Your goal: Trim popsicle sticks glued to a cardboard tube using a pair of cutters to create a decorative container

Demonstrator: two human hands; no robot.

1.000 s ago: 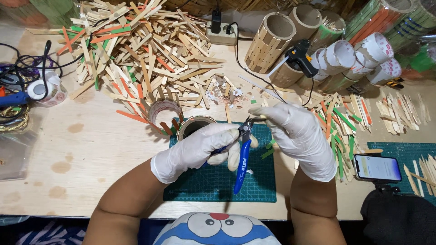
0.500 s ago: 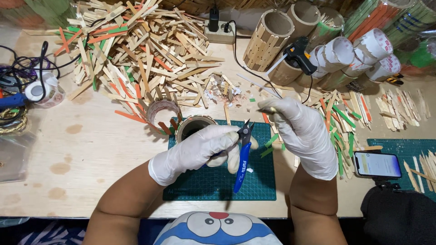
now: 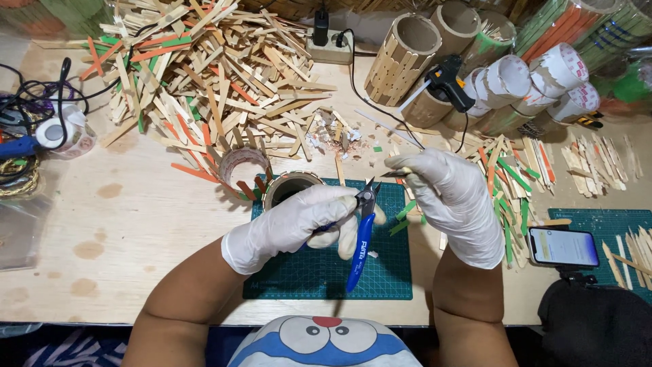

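Cutters [image 3: 362, 228] with blue handles sit in the gloved left hand [image 3: 299, 224], fingers wrapped around them. Right hand [image 3: 451, 197] pinches a small stick piece [image 3: 392, 174] just beside the cutter tips.

My bench [image 3: 136, 231] is pale raw wood, marked with a few brownish stains near its left side. A dark green cutting mat [image 3: 326, 272] lies at its front edge in front of me, and a second green mat [image 3: 598, 224] sits at the far right. Along the back a white power strip [image 3: 329, 47] lies with a black plug in it, its cable trailing across the wood. The light is even and warm, with soft shadows. Below the front edge the floor is dark, and I cannot make it out.
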